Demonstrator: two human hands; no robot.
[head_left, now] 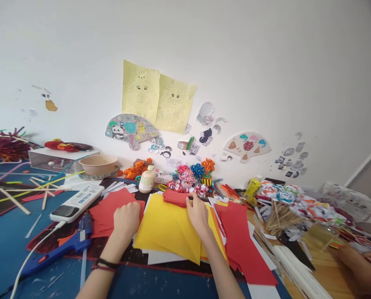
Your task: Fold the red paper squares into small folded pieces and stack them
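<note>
My left hand (pixel 127 218) is closed, knuckles up, over the sheets of red paper (pixel 106 207) on the left. Its fingertips are hidden, and red paper shows on both sides of it. With its fingers bent, my right hand (pixel 198 211) grips the right end of a small stack of red paper strips (pixel 175 198). That stack lies along the far edge of several large yellow sheets (pixel 165 226). White paper sticks out beneath the yellow. More red sheets (pixel 247 245) lie to the right of my right forearm.
A blue glue gun (pixel 81 238), a white power strip (pixel 77 203) and its cable lie left. Behind stand a cream bottle (pixel 147 180), a beige bowl (pixel 98 164) and pipe-cleaner flowers (pixel 197 171). Sticks (pixel 278 220) lie right, near another person's arm (pixel 359 265).
</note>
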